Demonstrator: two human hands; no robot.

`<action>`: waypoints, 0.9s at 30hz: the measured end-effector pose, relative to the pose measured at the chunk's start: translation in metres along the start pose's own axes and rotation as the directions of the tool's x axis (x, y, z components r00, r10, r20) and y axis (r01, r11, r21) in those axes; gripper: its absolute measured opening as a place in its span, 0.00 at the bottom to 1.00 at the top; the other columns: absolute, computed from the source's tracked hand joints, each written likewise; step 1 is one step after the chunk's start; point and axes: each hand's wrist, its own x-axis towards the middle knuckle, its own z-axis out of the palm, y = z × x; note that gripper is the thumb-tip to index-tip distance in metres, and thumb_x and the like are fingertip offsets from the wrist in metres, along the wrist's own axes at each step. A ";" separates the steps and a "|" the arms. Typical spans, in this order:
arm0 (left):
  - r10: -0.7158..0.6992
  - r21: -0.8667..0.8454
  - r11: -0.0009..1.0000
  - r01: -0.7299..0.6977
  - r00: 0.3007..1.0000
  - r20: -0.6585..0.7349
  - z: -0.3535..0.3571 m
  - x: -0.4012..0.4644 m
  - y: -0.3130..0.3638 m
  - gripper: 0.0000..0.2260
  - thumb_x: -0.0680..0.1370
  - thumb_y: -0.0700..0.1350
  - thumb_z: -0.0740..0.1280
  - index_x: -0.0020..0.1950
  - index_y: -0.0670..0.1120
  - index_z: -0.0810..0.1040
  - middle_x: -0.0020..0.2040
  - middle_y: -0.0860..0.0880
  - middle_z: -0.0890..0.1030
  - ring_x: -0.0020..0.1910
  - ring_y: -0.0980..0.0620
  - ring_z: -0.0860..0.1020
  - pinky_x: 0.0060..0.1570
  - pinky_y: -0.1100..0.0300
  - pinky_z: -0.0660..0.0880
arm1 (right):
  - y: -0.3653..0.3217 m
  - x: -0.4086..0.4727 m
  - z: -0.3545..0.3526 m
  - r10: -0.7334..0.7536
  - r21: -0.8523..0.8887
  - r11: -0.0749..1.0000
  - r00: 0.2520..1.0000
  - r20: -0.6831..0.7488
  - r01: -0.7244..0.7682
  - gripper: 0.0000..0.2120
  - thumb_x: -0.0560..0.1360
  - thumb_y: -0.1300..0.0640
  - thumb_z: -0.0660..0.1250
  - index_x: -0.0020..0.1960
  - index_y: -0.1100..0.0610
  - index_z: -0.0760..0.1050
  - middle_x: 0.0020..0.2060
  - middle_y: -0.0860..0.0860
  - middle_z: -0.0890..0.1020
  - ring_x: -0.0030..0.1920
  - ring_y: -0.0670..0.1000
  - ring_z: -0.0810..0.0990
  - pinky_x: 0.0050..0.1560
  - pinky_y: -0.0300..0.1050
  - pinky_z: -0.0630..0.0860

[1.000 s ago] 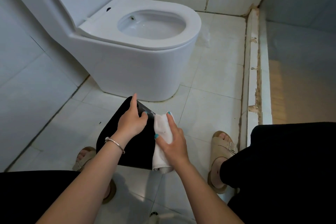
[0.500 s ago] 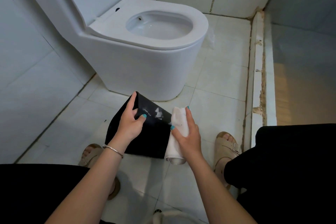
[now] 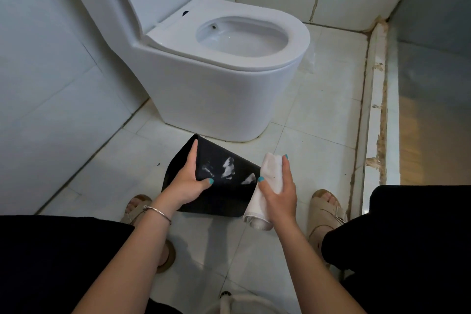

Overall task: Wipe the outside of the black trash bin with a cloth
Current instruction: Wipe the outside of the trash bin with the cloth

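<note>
The black trash bin (image 3: 224,194) is tipped over between my feet, its glossy side facing up and showing a few white reflections. My left hand (image 3: 190,181) grips its left edge, fingers along the rim and thumb on the upper face. My right hand (image 3: 279,191) holds a folded white cloth (image 3: 267,178) against the bin's right edge, with the cloth hanging down past the bin's lower corner.
A white toilet (image 3: 216,79) with its lid raised stands directly behind the bin. A tiled wall (image 3: 51,71) rises on the left and a raised white threshold (image 3: 374,109) runs along the right. My sandalled feet (image 3: 326,209) flank the bin on the tiled floor.
My right hand has slid the cloth rightward off the bin's upper face to its right edge, uncovering more of the glossy black surface. The left hand keeps its hold.
</note>
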 end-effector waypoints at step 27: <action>-0.080 -0.353 0.935 0.043 0.993 -0.089 0.039 0.000 -0.051 0.44 0.74 0.29 0.69 0.78 0.56 0.48 0.65 0.52 0.68 0.63 0.52 0.69 0.58 0.60 0.71 | -0.006 -0.004 -0.012 0.004 0.026 1.000 0.999 -0.045 -0.003 0.38 0.73 0.56 0.71 0.74 0.35 0.56 0.52 0.45 0.68 0.47 0.42 0.72 0.56 0.40 0.67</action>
